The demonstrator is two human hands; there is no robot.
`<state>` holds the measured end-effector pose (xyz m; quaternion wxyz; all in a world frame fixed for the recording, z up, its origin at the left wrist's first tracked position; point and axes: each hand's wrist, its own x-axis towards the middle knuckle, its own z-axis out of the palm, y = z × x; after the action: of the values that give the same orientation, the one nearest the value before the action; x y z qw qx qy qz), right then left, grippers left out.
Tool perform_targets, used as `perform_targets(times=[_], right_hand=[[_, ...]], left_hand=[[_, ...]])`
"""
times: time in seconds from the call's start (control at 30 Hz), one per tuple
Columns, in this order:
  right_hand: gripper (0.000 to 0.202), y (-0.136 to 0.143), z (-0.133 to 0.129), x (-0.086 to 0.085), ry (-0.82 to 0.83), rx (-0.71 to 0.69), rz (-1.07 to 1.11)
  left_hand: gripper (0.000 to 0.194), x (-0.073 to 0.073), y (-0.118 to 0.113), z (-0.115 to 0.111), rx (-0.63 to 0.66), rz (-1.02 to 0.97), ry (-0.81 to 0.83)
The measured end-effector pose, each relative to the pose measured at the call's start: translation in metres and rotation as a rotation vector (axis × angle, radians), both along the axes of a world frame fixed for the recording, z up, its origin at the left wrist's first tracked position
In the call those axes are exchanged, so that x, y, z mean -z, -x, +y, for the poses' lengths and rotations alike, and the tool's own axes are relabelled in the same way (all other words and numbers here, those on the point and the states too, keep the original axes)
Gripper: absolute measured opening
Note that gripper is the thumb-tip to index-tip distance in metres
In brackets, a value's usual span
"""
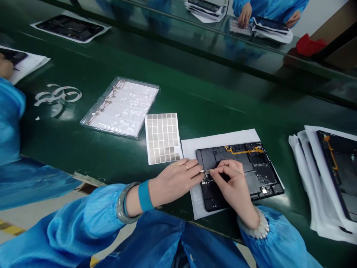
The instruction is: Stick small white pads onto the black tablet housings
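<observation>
An opened tablet (212, 197), black with its inner parts bare and an orange flat cable (242, 151) along its far side, lies on a white sheet (195, 204) before me. My left hand (175, 180) reaches over its left edge, fingers laid out close together, fingertips touching near a small circuit board (205, 178). Above that board my right hand (234, 182) pinches thumb and forefinger together; whatever is between them is too small to make out. Left of the tablet is a sheet of grey square stickers (162, 136), with gaps at its lower right.
A clear tray (125, 108) holds small white pieces and thin wires. Curled white strips (57, 95) lie further left, near a co-worker's sleeve (11, 115). Tablets between white sheets are stacked (315, 186) at right. Another tablet (69, 28) lies at the back left. Across a glass divider, another person works.
</observation>
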<state>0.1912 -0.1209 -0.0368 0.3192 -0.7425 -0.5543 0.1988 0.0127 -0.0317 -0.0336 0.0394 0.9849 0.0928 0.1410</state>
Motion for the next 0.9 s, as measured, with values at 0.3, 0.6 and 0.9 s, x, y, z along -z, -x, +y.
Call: perform_targets(times=[0.3, 0.6, 0.9], right_hand=[[0.022, 0.0026, 0.0014, -0.0011, 0.002, 0.024, 0.002], [0.024, 0.0035, 0.0013, -0.0011, 0.012, 0.025, -0.023], [0.022, 0.0037, 0.0018, -0.0016, 0.011, 0.024, -0.022]], left_hand=[[0.023, 0.0025, 0.0006, -0.0009, -0.012, -0.003, -0.008], [0.023, 0.0034, 0.0003, -0.0006, -0.006, -0.013, -0.002], [0.021, 0.0038, 0.0000, -0.0008, -0.007, -0.007, -0.004]])
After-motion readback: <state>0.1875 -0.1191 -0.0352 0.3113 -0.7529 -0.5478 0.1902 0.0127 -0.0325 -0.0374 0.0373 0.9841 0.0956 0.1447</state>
